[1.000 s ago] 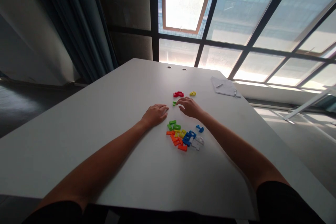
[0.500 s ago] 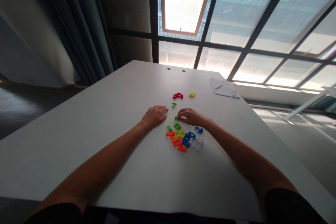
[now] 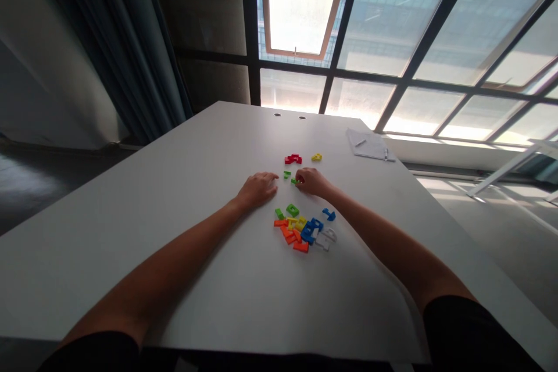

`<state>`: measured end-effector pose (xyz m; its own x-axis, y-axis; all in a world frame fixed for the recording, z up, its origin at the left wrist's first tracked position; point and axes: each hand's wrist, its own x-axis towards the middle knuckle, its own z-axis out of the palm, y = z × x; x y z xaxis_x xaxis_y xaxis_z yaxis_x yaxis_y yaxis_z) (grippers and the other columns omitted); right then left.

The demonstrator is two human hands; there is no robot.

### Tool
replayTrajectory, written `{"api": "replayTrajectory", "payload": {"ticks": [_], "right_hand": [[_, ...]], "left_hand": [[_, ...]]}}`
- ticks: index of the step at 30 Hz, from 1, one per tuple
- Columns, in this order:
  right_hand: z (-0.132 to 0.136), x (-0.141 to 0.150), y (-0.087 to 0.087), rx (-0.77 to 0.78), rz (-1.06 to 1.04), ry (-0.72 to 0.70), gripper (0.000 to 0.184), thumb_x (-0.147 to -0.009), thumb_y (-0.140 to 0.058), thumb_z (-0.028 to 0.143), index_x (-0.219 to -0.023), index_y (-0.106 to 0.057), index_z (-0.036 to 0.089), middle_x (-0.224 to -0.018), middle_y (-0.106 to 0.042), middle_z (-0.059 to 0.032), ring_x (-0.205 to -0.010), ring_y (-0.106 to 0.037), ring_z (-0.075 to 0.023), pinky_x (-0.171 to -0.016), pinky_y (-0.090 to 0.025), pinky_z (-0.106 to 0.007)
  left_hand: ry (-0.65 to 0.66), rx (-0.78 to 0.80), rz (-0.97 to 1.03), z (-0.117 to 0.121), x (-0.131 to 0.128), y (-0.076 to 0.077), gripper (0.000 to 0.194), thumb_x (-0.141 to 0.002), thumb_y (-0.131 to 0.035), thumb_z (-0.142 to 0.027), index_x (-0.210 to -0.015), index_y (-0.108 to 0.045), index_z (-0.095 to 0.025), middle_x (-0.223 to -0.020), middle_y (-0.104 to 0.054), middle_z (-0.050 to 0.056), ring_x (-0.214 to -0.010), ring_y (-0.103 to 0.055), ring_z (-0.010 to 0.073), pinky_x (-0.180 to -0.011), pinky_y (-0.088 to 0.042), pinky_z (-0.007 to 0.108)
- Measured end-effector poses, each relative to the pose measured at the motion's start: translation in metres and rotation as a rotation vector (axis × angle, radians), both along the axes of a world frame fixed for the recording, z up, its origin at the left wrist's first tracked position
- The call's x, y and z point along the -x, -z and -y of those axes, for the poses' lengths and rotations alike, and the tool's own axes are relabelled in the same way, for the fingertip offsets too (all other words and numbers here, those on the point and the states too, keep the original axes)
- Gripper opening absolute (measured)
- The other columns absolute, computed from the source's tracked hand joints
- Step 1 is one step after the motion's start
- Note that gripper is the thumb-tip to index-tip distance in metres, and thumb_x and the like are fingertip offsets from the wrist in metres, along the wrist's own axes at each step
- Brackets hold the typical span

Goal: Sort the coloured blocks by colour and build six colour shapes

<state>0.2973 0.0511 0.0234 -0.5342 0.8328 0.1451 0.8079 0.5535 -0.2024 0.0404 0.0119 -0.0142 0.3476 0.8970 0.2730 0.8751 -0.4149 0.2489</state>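
Observation:
My right hand (image 3: 311, 181) pinches a small green plastic piece (image 3: 294, 181) just above or on the table; which of the two I cannot tell. Another green piece (image 3: 286, 175) lies just left of it. My left hand (image 3: 258, 188) rests on the tabletop with its fingers stretched out, holding nothing. Closer to me is a loose heap of pieces: green (image 3: 292, 210), orange (image 3: 300, 247), yellow (image 3: 300, 224), blue (image 3: 308, 232) and white (image 3: 323, 242). A separate blue piece (image 3: 329, 214) sits at the heap's right, near my right forearm.
Beyond my hands lie a cluster of red pieces (image 3: 293, 158) and a yellow piece (image 3: 316, 157). A paper sheet (image 3: 370, 142) with pens is at the table's far right edge. The white table (image 3: 183, 180) reaches toward large windows; a dark curtain (image 3: 131, 46) hangs at left.
My right hand has moved away from me with the small green piece, from near the heap to beside the other green piece. My left hand stays in place on the table.

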Motion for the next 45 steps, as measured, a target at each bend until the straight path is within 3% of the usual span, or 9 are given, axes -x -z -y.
{"api": "replayTrajectory", "payload": {"ticks": [6,12,26,40,45], "right_hand": [[-0.008,0.009,0.003,0.047,-0.074,0.075,0.012,-0.094,-0.091,0.022,-0.104,-0.085,0.019,-0.103,-0.086,-0.0079,-0.092,-0.076,-0.021,-0.079,-0.05,-0.026],[-0.012,0.009,0.01,0.049,-0.142,0.019,0.02,-0.096,-0.081,0.01,-0.112,-0.087,0.02,-0.107,-0.088,-0.0075,-0.094,-0.08,-0.0211,-0.089,-0.056,-0.027],[-0.011,0.011,0.012,0.042,-0.169,-0.01,0.025,-0.097,-0.076,0.009,-0.116,-0.088,0.02,-0.111,-0.088,-0.0089,-0.097,-0.081,-0.0223,-0.094,-0.059,-0.03],[-0.006,0.002,0.007,0.081,-0.144,-0.041,0.032,-0.095,-0.078,0.007,-0.122,-0.087,0.022,-0.116,-0.088,-0.0079,-0.102,-0.082,-0.0228,-0.097,-0.06,-0.031],[-0.002,-0.006,0.003,0.099,-0.167,-0.031,0.038,-0.098,-0.076,0.006,-0.13,-0.085,0.023,-0.12,-0.088,-0.0084,-0.102,-0.083,-0.0227,-0.096,-0.061,-0.032]], "left_hand": [[-0.009,0.012,-0.055,-0.034,-0.024,-0.004,0.063,-0.104,-0.063,-0.03,-0.166,-0.06,-0.018,-0.16,-0.07,0.015,-0.142,-0.068,0.0347,-0.121,-0.055,0.048],[0.003,0.033,-0.019,-0.054,-0.03,-0.004,0.043,-0.107,-0.062,-0.031,-0.146,-0.079,-0.024,-0.143,-0.079,0.012,-0.132,-0.073,0.0321,-0.119,-0.057,0.044],[0.024,0.037,0.056,-0.058,-0.025,0.006,0.04,-0.106,-0.067,-0.034,-0.142,-0.081,-0.024,-0.14,-0.08,0.013,-0.131,-0.072,0.0314,-0.12,-0.056,0.045],[0.004,0.067,0.048,-0.065,-0.027,0.006,0.042,-0.105,-0.073,-0.042,-0.144,-0.081,-0.029,-0.132,-0.082,0.01,-0.127,-0.074,0.0304,-0.118,-0.055,0.043],[0.012,0.132,0.048,-0.065,-0.023,-0.002,0.064,-0.099,-0.077,-0.04,-0.161,-0.067,-0.029,-0.129,-0.083,0.007,-0.125,-0.075,0.0286,-0.117,-0.056,0.041]]}}
